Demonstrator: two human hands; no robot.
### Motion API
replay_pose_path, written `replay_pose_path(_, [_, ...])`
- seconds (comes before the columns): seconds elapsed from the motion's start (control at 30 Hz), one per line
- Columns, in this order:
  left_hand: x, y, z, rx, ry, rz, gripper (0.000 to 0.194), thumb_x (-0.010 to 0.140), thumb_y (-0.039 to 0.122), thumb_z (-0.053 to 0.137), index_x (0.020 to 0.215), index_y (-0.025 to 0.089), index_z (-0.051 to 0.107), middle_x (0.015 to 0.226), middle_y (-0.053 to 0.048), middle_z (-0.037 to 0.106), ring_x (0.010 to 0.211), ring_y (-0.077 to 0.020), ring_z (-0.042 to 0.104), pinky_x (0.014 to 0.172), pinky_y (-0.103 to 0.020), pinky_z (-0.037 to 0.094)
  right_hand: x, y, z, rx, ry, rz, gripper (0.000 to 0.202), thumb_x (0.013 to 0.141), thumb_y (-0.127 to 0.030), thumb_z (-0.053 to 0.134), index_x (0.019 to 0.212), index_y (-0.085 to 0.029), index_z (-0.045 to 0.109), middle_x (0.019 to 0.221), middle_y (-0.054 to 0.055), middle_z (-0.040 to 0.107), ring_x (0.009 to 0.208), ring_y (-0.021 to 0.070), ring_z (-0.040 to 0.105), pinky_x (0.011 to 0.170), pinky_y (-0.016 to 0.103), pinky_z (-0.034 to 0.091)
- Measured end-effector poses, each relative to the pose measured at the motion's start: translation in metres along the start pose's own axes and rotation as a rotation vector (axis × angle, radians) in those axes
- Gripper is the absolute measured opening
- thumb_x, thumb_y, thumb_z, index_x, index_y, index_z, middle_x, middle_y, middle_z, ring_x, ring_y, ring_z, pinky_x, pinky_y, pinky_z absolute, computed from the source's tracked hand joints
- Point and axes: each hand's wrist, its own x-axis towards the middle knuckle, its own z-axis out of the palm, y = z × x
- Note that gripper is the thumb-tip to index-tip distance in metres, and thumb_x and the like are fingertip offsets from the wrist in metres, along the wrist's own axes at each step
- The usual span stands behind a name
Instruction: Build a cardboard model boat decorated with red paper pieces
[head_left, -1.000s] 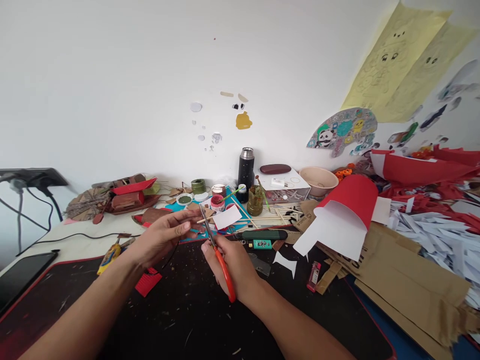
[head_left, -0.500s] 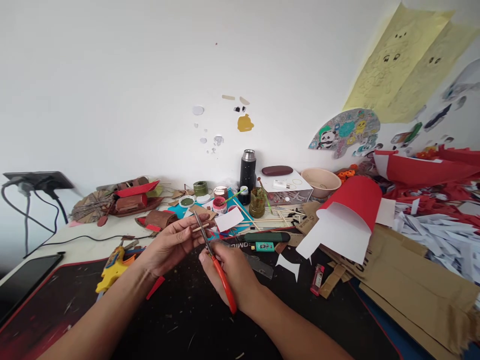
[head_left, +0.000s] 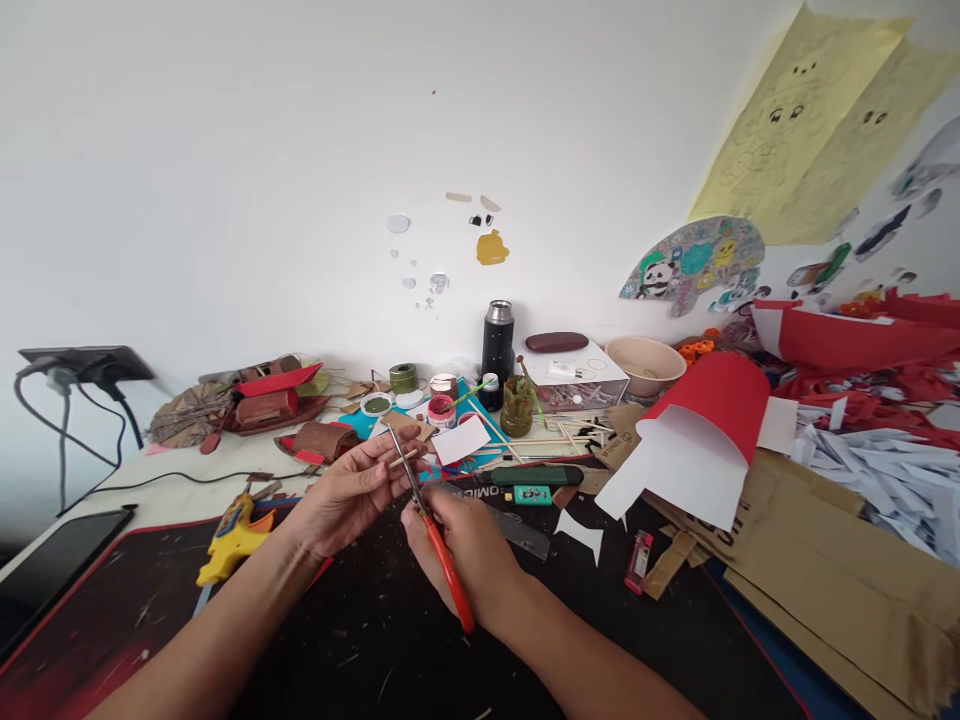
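Note:
My right hand (head_left: 466, 545) is closed round the orange handles of a pair of scissors (head_left: 448, 575), whose metal blades point up and to the left. A short thin wooden stick (head_left: 403, 459) is pinched in my left hand (head_left: 358, 495), and the blades cross it at my fingertips. Whether the blades bite into the stick I cannot tell. Both hands are above the black mat (head_left: 360, 640). Beyond them lie a white paper piece (head_left: 461, 440) and a jar of red paint (head_left: 441, 409).
A yellow glue gun (head_left: 234, 545) lies left of my left arm. Rightward are a green lighter (head_left: 531, 495), a red lighter (head_left: 638, 562), a curled red-and-white sheet (head_left: 712, 410) and brown cardboard (head_left: 840, 550). A black flask (head_left: 498, 345) stands by the wall.
The whole view has shifted slightly. My hands keep nearly the same pose, with the stick tilted a little more between the scissor blades.

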Motion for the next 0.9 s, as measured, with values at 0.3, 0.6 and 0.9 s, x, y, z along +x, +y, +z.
replay_pose_path(0.3, [0.0, 0.0, -0.002, 0.005, 0.026, -0.006, 0.05, 0.076, 0.026, 0.096, 0.123, 0.021, 0.081, 0.116, -0.01, 0.085, 0.107, -0.0223, 0.078, 0.1, -0.031, 0.058, 0.0, -0.002, 0.0, -0.02, -0.013, 0.052, 0.022, 0.098, -0.031, 0.06, 0.08, -0.022, 0.065, 0.066, 0.0, 0.062, 0.058, 0.0141, 0.049, 0.058, 0.027, 0.037])
replay_pose_path(0.6, [0.001, 0.004, 0.003, 0.102, 0.039, 0.031, 0.064, 0.077, 0.039, 0.095, 0.135, 0.021, 0.074, 0.147, -0.017, 0.071, 0.134, -0.0351, 0.067, 0.113, -0.044, 0.053, 0.001, -0.001, -0.002, -0.012, 0.01, 0.061, 0.02, 0.101, -0.023, 0.057, 0.086, -0.021, 0.071, 0.074, 0.003, 0.071, 0.066, 0.0173, 0.062, 0.065, 0.026, 0.043])
replay_pose_path(0.9, [-0.005, 0.016, 0.013, 0.392, 0.116, 0.113, 0.063, 0.079, 0.051, 0.092, 0.133, 0.025, 0.074, 0.138, -0.017, 0.074, 0.127, -0.0361, 0.069, 0.106, -0.045, 0.056, 0.007, 0.006, -0.006, 0.031, 0.087, 0.046, 0.015, 0.098, -0.017, 0.06, 0.088, -0.019, 0.071, 0.085, 0.005, 0.077, 0.079, 0.021, 0.072, 0.077, 0.028, 0.05])
